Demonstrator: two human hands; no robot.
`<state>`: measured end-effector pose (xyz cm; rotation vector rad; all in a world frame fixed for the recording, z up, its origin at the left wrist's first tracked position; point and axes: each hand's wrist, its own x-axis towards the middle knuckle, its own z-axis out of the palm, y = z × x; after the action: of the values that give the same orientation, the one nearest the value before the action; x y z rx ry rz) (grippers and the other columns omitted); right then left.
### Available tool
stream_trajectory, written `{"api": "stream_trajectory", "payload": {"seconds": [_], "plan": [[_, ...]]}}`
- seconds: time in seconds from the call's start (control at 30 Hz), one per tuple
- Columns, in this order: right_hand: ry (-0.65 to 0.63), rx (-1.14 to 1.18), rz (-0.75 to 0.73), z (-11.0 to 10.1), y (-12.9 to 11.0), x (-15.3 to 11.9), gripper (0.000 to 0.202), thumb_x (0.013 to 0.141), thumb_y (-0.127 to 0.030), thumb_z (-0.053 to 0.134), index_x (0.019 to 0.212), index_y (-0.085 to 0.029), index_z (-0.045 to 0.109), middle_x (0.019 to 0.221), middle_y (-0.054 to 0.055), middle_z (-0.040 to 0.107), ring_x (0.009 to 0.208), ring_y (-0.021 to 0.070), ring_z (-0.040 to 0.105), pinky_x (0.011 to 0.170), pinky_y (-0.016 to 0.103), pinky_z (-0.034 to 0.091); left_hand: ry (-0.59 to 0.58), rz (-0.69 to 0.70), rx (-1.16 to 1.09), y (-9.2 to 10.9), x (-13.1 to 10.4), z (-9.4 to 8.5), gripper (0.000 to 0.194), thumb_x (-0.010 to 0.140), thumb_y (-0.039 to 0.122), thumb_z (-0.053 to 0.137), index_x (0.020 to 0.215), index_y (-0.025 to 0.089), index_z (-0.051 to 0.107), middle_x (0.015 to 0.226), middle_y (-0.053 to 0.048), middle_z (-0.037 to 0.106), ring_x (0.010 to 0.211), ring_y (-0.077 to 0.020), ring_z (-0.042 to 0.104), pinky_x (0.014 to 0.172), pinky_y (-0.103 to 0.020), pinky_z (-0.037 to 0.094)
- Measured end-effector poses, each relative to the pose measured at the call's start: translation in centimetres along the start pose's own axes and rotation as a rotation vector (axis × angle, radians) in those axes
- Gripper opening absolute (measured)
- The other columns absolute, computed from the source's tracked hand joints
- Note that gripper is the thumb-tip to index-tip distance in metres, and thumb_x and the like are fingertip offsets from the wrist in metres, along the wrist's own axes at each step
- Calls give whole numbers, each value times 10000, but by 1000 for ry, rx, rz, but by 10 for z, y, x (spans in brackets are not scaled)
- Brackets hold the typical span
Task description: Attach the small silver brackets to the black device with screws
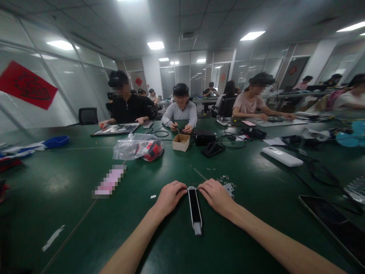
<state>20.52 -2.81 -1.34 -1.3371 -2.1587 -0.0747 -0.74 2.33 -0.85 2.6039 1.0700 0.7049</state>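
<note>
Paper strip: lies on the green table (228, 251) at the left, well apart from the work; the paper strip (53, 238) needs no handling.
White scrap: the white scrap (153, 196) sits just beside the left wrist; avoid sweeping it toward the work.
Left hand: the left hand (170, 196) has its fingers curled, with the tips at the far left corner of the device; rest the hand on the table for a steady hold.
Device: the slim device (194, 205), black-faced with a white frame, lies flat on the table between the hands, its length running toward the wearer; hold it square and apply even pressure from both sides.
Grey end piece: the grey end piece (197, 229) is at the near end, untouched; watch it for any swing.
Right hand: the right hand (216, 195) has its fingertips at the far right corner; match the left in height and force.
Grip: fingertips are small and partly hidden, so whether either hand pinches the frame or merely touches it cannot be told.
Small metal parts: the small metal parts (226, 177) lie beyond the right hand; lift the knuckles clear of them.
</note>
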Motion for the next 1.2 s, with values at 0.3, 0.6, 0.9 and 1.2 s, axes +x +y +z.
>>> {"api": "stream_trajectory", "payload": {"seconds": [0.3,0.6,0.9,1.2], "plan": [[10,-218,117,-43,45,4,227,897,-210,435,969,-185,648,924,86,664,840,212,585,726,370,472,-11,21,-18,0,0,-1,172,911,262,481,965,211,636,905,-18,639,821,-146,600,737,-242,468],[-344,-224,400,-59,108,-11,244,867,-236,455,998,-193,655,967,95,643,904,221,593,739,323,462,-18,0,6,1,0,0,159,900,257,500,990,211,623,927,-23,632,819,-148,597,730,-245,469],[-332,-183,363,-54,113,-11,263,885,-278,426,974,-210,664,963,83,621,865,198,597,742,307,456,-22,-7,12,3,-1,-2,158,867,223,547,1008,208,617,945,-24,628,811,-144,596,718,-243,467],[-406,-255,382,-58,105,-6,301,904,-300,395,967,-208,674,974,86,635,866,202,603,711,289,440,-29,-11,36,4,-3,-1,175,858,219,558,1028,211,600,947,-15,615,792,-140,586,679,-233,451]]}}
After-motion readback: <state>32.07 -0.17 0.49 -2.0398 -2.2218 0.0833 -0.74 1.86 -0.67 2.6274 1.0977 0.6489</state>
